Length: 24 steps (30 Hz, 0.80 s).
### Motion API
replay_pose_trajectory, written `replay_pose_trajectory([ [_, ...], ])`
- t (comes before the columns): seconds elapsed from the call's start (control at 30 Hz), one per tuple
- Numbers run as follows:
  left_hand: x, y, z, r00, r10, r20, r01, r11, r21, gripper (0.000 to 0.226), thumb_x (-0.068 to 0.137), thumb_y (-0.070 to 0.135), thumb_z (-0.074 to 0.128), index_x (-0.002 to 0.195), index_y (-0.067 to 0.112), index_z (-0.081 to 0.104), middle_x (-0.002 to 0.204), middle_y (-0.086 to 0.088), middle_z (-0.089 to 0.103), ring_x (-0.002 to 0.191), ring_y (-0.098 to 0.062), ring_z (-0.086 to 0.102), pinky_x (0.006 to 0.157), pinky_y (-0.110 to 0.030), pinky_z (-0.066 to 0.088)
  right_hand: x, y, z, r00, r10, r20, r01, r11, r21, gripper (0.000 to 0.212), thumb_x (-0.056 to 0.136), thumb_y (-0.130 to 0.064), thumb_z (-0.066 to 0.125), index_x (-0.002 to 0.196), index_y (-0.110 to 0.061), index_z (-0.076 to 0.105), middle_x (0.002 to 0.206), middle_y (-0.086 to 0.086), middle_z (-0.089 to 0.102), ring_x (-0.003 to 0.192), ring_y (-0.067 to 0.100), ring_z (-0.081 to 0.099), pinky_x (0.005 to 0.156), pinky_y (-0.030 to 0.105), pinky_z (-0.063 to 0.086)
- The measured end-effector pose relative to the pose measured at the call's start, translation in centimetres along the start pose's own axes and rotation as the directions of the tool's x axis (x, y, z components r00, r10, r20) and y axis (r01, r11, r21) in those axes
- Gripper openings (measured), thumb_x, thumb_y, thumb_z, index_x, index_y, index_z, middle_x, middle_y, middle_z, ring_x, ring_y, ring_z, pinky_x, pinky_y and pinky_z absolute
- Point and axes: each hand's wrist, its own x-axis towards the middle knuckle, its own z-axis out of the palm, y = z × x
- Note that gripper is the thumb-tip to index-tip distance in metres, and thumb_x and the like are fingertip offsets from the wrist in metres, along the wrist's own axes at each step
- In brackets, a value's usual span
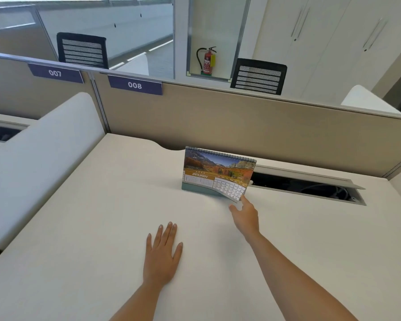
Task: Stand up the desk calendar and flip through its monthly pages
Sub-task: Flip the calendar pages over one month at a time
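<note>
I see the calendar (218,173) standing upright on the surface (102,228) near the back, January showing. My right hand (244,215) has fingertips at the page's lower right corner, lifting it into a curl; whether it pinches, I cannot tell. My left hand (162,256) lies flat, spread. The page looks thin and floppy, the stand light, so I'd steady the base.

The desk (102,228) is matt and smooth — off-white laminate by its look. The calendar (218,172) has glossy paper pages on wire binding.
</note>
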Motion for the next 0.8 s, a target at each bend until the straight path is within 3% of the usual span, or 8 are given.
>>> replay_pose_trajectory([
  [0.07,0.0,0.0,0.0,1.000,0.001,0.000,-0.001,1.000,0.000,0.060,0.096,0.051,0.018,0.152,0.031,0.012,0.159,0.015,0.010,0.146,-0.008,0.000,0.116,-0.038,-0.007,-0.2,-0.4,-0.1,1.000,-0.006,0.002,0.005,0.988,0.157,0.042,0.088,-0.028,0.063,0.129,-0.022,0.057,0.130,0.002,0.061,0.118,0.024,0.055,0.089,0.031,0.044],
  [0.17,0.1,-0.1,0.0,1.000,-0.007,0.000,0.007,1.000,-0.009,0.060,0.095,0.051,0.018,0.152,0.031,0.013,0.158,0.015,0.011,0.146,-0.008,0.001,0.116,-0.039,-0.006,-0.2,-1.6,-0.6,0.986,0.119,0.117,-0.160,0.876,0.455,0.024,0.089,-0.037,0.061,0.107,-0.021,0.064,0.121,0.001,0.065,0.107,0.018,0.058,0.090,0.032,0.042],
  [0.3,0.2,-0.1,0.0,1.000,-0.012,0.005,0.012,1.000,-0.014,0.060,0.095,0.051,0.019,0.152,0.032,0.014,0.158,0.016,0.010,0.146,-0.008,0.000,0.116,-0.039,-0.005,0.7,-2.6,-1.8,0.933,0.117,0.341,-0.345,0.568,0.747,0.064,0.091,-0.066,0.029,0.125,-0.019,0.056,0.127,0.006,0.063,0.120,0.027,0.055,0.108,0.048,0.028],
  [0.37,0.2,-0.1,0.0,1.000,-0.012,-0.001,0.012,1.000,-0.017,0.060,0.095,0.051,0.019,0.152,0.032,0.015,0.159,0.015,0.012,0.146,-0.009,0.001,0.116,-0.039,-0.006,1.2,-3.0,-2.5,0.919,0.063,0.390,-0.373,0.458,0.807,0.080,0.087,-0.074,0.018,0.128,-0.017,0.056,0.124,0.007,0.066,0.119,0.029,0.058,0.106,0.049,0.029],
  [0.47,0.2,-0.1,-0.1,1.000,-0.007,-0.002,0.007,1.000,-0.023,0.060,0.095,0.050,0.019,0.152,0.031,0.015,0.159,0.015,0.012,0.146,-0.009,0.001,0.116,-0.039,-0.006,1.7,-4.4,-3.4,0.903,-0.053,0.426,-0.376,0.381,0.845,0.091,0.083,-0.078,0.009,0.126,-0.016,0.059,0.119,0.006,0.069,0.114,0.031,0.062,0.090,0.043,0.039],
  [0.6,0.1,0.1,-0.2,1.000,-0.005,-0.007,0.005,1.000,-0.030,0.060,0.095,0.050,0.019,0.152,0.031,0.015,0.159,0.015,0.011,0.146,-0.009,0.001,0.116,-0.039,-0.006,2.8,-7.6,-5.0,0.896,-0.171,0.411,-0.311,0.421,0.852,0.093,0.084,-0.075,0.000,0.124,-0.017,0.060,0.112,0.002,0.071,0.106,0.025,0.064,0.085,0.041,0.038],
  [0.7,0.1,0.1,-0.2,1.000,-0.005,-0.003,0.005,1.000,-0.028,0.060,0.095,0.050,0.020,0.152,0.031,0.015,0.159,0.015,0.011,0.146,-0.010,0.001,0.116,-0.039,-0.007,4.0,-10.6,-6.8,0.900,-0.222,0.375,-0.184,0.587,0.788,0.088,0.081,-0.076,-0.004,0.136,-0.034,0.051,0.135,-0.004,0.059,0.122,0.022,0.053,0.096,0.045,0.037],
  [0.8,0.1,0.0,0.0,1.000,-0.007,0.004,0.007,1.000,-0.024,0.059,0.096,0.049,0.024,0.152,0.031,0.018,0.158,0.014,0.015,0.146,-0.011,0.005,0.116,-0.040,-0.003,5.7,-12.1,-8.0,0.917,-0.205,0.343,-0.057,0.784,0.619,0.079,0.084,-0.074,0.000,0.148,-0.037,0.028,0.157,-0.008,0.028,0.144,0.022,0.024,0.113,0.055,0.016],
])
